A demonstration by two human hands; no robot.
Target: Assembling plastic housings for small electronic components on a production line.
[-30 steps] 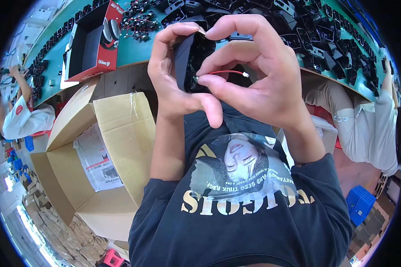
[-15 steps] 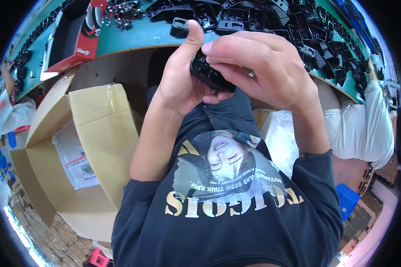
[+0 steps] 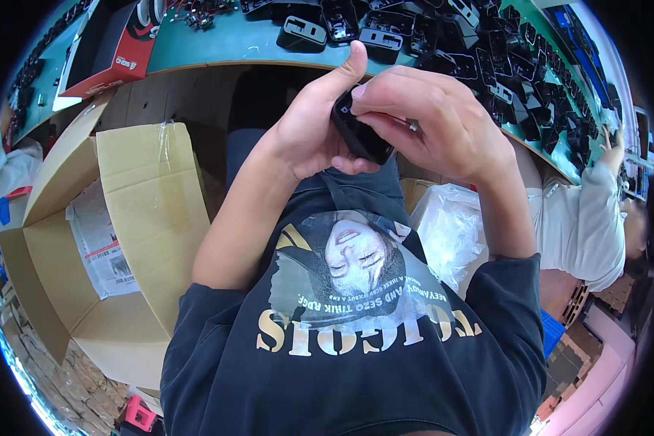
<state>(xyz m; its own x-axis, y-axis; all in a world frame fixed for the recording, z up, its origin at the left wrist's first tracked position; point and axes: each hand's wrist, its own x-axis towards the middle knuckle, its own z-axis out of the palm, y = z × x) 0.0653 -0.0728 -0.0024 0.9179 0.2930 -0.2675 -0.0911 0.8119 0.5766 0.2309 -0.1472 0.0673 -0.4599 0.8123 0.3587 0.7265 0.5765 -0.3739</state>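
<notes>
Above my lap, my left hand (image 3: 305, 129) cradles a small black plastic housing (image 3: 361, 141), its thumb raised along the far side and its fingers curled beneath. The housing is tilted, its hollow side facing up. My right hand (image 3: 447, 120) reaches over it from the right, with thumb and index finger pinched together at the inside of the housing. A small pale tip (image 3: 413, 126) shows between the fingers of that hand; what it belongs to is hidden. Similar black housings (image 3: 303, 33) lie on the table just beyond my hands.
The green table (image 3: 232, 45) carries many housings, a bundle of wires (image 3: 200, 13) and a red-and-black box (image 3: 116, 54). An open cardboard box (image 3: 149, 171) stands at my left, and a clear plastic bag (image 3: 449, 225) at my right. A co-worker's pale sleeve (image 3: 599, 218) is at far right.
Both hands and the housing have shifted slightly to the right in the view. The right fingertips remain at the housing's inside. The co-worker's arm at far right has moved.
</notes>
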